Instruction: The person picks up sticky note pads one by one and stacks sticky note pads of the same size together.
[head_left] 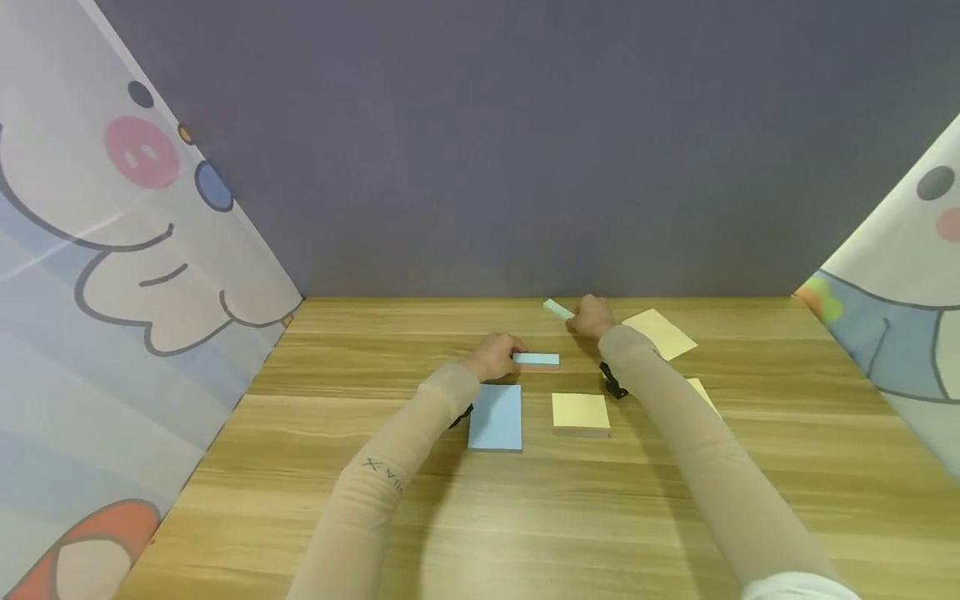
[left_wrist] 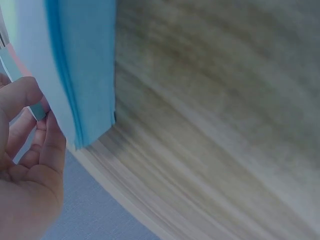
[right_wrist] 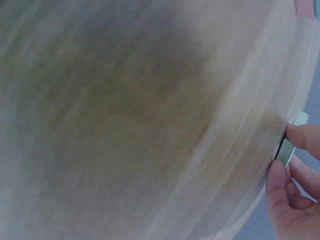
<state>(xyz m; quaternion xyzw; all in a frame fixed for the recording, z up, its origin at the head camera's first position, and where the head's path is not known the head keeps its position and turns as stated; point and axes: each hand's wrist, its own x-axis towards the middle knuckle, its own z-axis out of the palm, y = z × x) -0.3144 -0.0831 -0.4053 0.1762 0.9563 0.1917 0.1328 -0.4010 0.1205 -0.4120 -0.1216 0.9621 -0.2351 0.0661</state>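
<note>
One green pad (head_left: 558, 309) juts leftward from the right grip (head_left: 593, 317).

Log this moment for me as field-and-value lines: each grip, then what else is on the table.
left grip: pinches light blue-topped strip
right grip: pinches pale green strip
between the arms: blue pad left, yellow pad right, apart
far right: two yellow pieces, both partly covered by right arm
surface: wood-grain table
</note>
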